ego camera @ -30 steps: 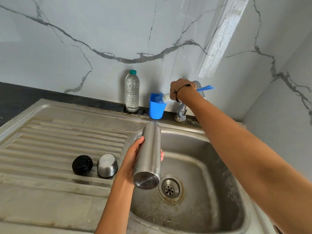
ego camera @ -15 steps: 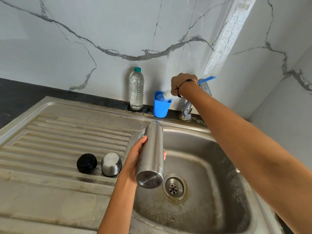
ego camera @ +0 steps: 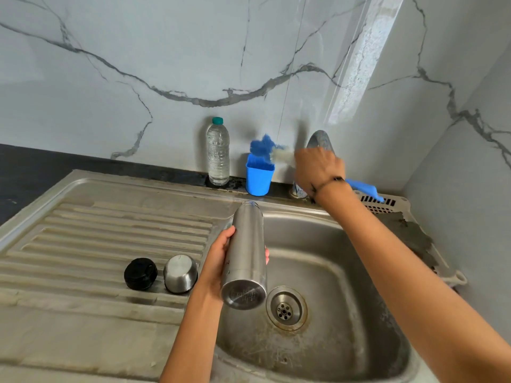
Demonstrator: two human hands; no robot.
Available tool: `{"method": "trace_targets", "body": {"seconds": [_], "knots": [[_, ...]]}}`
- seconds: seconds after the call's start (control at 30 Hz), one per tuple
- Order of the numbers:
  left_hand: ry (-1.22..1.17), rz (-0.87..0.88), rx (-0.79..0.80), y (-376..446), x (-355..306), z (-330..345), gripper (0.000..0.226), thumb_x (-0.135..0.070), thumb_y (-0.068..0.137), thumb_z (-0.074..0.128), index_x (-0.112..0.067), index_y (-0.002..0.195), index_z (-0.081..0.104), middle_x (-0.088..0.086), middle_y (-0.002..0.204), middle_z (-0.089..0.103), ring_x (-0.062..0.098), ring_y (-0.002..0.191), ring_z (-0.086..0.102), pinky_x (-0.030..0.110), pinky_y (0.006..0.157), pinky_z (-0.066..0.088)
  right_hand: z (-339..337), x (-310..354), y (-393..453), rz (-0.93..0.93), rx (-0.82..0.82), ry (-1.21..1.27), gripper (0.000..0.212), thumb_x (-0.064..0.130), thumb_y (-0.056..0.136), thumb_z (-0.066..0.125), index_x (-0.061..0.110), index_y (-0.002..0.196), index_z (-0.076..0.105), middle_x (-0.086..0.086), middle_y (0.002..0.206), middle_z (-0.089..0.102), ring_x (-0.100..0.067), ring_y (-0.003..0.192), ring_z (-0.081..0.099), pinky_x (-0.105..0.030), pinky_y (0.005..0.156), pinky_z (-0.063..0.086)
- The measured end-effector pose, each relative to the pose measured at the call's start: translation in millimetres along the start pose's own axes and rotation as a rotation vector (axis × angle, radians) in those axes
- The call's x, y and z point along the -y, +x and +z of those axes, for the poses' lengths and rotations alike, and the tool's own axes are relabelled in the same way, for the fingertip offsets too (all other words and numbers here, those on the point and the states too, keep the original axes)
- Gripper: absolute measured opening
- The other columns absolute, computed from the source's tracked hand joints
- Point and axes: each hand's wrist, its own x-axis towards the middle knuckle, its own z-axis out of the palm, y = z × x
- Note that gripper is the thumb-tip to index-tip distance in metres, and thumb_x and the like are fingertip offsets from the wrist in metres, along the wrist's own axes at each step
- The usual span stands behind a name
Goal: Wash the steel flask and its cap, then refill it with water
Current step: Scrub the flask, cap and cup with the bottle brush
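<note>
My left hand (ego camera: 218, 261) grips the steel flask (ego camera: 244, 255) over the sink basin (ego camera: 331, 286), its base toward me and its open mouth pointing at the back wall. My right hand (ego camera: 318, 170) holds a blue bottle brush (ego camera: 265, 147) by its handle, the blue-and-white bristle head just above the blue cup (ego camera: 258, 176). On the ribbed drainboard (ego camera: 110, 244) lie the black stopper (ego camera: 140, 273) and the steel cup cap (ego camera: 180, 273), side by side to the left of the flask.
A clear plastic water bottle (ego camera: 218, 152) with a green cap stands against the marble wall. The tap (ego camera: 319, 140) rises behind my right hand. A white slotted tray (ego camera: 387, 204) sits at the back right. The drain (ego camera: 286, 309) is in the basin floor.
The brush head has come up out of the blue cup and its handle has swung down to the right. The flask and my left hand stay almost still.
</note>
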Motion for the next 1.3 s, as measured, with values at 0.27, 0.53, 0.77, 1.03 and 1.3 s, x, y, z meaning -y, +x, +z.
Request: {"method": "trace_targets", "body": {"seconds": [0.27,0.53,0.77,1.03,1.3], "knots": [[-0.016,0.082,-0.088,-0.1,0.2,1.3,0.063,-0.039,0.087,0.058,-0.001,0.136,0.045,0.025,0.109,0.060,0.039,0.086,0.063,0.045,0.072,0.056,77.1,-51.6,-116.1,-0.060,-0.066,0.557,0.033,0.026,0.088,0.059,0.027,0.121,0.061,-0.002,0.072,0.065,-0.033,0.078,0.063,-0.036,0.066,0.046],[-0.011,0.131,-0.277,-5.7,-1.8,-6.2,0.072,-0.038,0.071,0.064,-0.004,0.133,0.050,0.024,0.123,0.057,0.036,0.104,0.056,0.043,0.080,0.052,143.3,-82.1,-131.8,0.014,0.100,0.863,0.043,0.076,0.074,0.028,0.038,0.069,0.049,0.006,0.059,0.047,-0.013,0.061,0.047,-0.037,0.064,0.041],[0.115,0.185,-0.323,-12.0,0.0,-4.1,0.049,-0.046,0.085,0.061,-0.011,0.119,0.061,0.014,0.106,0.070,0.029,0.096,0.066,0.042,0.080,0.053,153.1,-75.6,-111.8,-0.101,0.227,0.845,0.035,0.065,0.075,0.037,0.034,0.068,0.051,-0.003,0.061,0.051,-0.009,0.057,0.051,-0.035,0.072,0.042],[0.102,0.168,-0.236,-18.0,11.3,3.6,0.052,-0.043,0.073,0.060,-0.004,0.108,0.060,0.018,0.094,0.066,0.031,0.085,0.065,0.037,0.069,0.057,166.7,-69.9,-149.8,-0.289,-0.178,0.842,0.015,0.032,0.081,0.041,0.027,0.067,0.037,0.018,0.047,0.022,0.001,0.043,0.028,-0.023,0.047,0.024],[0.101,0.161,-0.203,-20.3,13.6,10.5,0.052,-0.049,0.084,0.053,-0.009,0.116,0.060,0.015,0.097,0.069,0.027,0.084,0.068,0.038,0.071,0.058,167.9,-87.3,-132.5,-0.362,-0.184,0.834,0.034,0.029,0.083,0.039,0.013,0.089,0.068,0.003,0.063,0.059,-0.013,0.055,0.055,-0.027,0.051,0.043]]}}
